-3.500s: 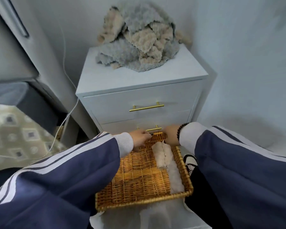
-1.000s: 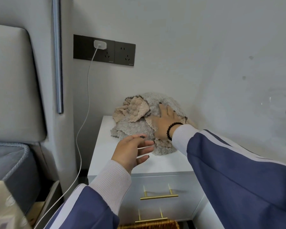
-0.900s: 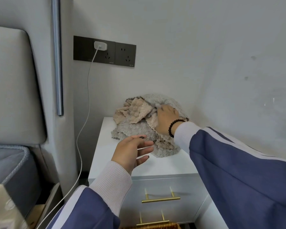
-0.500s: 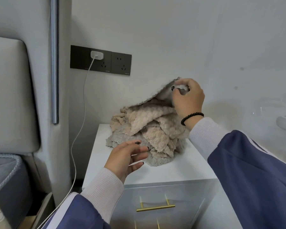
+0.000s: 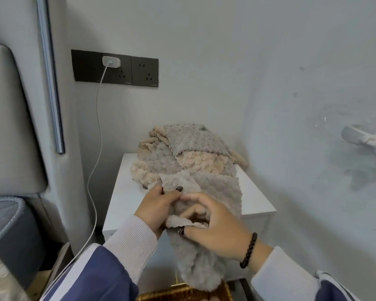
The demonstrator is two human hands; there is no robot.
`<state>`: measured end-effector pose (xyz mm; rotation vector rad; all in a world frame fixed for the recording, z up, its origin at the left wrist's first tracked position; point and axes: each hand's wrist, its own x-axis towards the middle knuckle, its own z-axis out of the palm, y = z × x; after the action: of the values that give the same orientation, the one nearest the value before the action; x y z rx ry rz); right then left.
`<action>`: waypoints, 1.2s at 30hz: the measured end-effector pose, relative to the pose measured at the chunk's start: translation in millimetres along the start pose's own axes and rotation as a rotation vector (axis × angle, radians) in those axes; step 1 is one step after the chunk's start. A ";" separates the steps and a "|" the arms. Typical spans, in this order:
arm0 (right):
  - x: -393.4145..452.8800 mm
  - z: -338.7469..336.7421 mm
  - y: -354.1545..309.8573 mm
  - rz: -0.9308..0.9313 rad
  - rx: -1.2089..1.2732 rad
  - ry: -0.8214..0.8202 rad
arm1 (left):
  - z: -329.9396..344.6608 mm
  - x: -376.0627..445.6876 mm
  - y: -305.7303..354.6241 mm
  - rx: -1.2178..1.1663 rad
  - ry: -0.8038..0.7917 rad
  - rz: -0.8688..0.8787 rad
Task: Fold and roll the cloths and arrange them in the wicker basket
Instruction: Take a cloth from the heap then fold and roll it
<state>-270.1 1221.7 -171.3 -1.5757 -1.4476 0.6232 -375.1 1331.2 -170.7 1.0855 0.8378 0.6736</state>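
Fingers of the left hand (image 5: 155, 208) and right hand (image 5: 213, 231) are curled and pinching a grey cloth (image 5: 204, 253), which half a second earlier only the right hand held high above the pile of cloths (image 5: 182, 157) on the white nightstand (image 5: 256, 203). It now hangs free of the pile, apparently ready for folding. Below, the wicker basket (image 5: 182, 295) shows only its rim and a pale, unclear scrap of its contents.
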 end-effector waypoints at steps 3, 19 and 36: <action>6.2 -11.9 10.1 0.031 0.073 0.078 | -11.6 8.3 -9.0 0.190 0.174 -0.003; 145.2 19.9 -7.0 0.138 -0.474 -0.001 | -54.7 12.0 4.2 0.435 0.277 -0.022; 201.5 -107.0 -62.8 0.160 0.687 0.545 | -60.0 7.9 14.4 0.261 0.183 0.154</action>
<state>-174.5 1382.5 -26.5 -1.1779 -0.6082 0.6283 -422.8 1371.2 -172.9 1.3480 1.0273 0.8177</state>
